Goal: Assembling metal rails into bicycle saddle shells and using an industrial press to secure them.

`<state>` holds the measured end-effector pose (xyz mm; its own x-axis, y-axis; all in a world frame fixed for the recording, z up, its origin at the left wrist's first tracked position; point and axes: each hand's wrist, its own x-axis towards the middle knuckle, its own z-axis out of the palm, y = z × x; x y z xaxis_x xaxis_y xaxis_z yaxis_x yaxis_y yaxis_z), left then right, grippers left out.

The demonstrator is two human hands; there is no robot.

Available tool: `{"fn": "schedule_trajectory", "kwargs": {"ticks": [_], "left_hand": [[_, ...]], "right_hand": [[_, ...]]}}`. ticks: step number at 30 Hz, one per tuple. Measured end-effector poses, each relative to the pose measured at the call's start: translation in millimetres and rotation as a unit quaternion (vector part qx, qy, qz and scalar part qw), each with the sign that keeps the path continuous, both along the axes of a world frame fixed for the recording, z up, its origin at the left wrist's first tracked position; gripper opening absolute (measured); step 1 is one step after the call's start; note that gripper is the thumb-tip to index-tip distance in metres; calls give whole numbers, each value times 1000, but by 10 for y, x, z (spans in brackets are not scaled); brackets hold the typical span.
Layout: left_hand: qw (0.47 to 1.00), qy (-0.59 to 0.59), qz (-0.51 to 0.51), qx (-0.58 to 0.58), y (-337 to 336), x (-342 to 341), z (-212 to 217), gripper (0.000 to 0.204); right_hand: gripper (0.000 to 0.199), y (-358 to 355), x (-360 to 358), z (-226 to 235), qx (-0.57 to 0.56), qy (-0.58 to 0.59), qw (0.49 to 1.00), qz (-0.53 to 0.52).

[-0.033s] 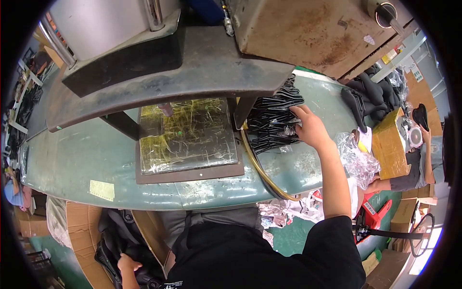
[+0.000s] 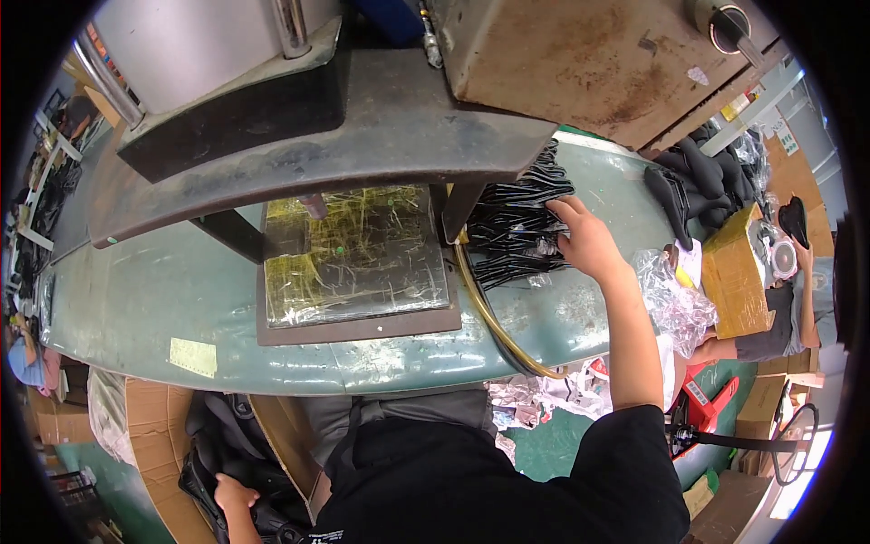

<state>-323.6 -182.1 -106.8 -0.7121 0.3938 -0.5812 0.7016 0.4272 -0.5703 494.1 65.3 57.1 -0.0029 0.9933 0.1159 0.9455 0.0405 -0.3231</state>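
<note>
Right hand on the black stack, left hand down in the box.

Head view: the right hand (image 2: 587,240) lay with fingers spread on a stack of black pieces (image 2: 517,227), which sat on the green surface (image 2: 136,299) just right of the foil-covered plate (image 2: 358,254) (under the press arm). The left hand (image 2: 234,495) reached among dark pieces in a cardboard box (image 2: 145,435) below the surface; I could not tell its grip.

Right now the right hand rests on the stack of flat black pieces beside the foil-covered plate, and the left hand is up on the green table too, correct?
Not quite. The right hand is on the stack of flat black pieces, but the head view shows the left hand down below the green table, in a cardboard box of black items.
</note>
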Motion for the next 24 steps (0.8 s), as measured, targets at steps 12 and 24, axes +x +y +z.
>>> {"fn": "schedule_trajectory", "kwargs": {"ticks": [12,24], "left_hand": [[773,-146,-244,566,1592,2054,1929,75],[586,-534,-535,293,2838,2773,2086,88]], "right_hand": [[41,-41,-524,390,186,-58,979,61],[55,-1241,-913,-34,6,439,895,-76]]}}
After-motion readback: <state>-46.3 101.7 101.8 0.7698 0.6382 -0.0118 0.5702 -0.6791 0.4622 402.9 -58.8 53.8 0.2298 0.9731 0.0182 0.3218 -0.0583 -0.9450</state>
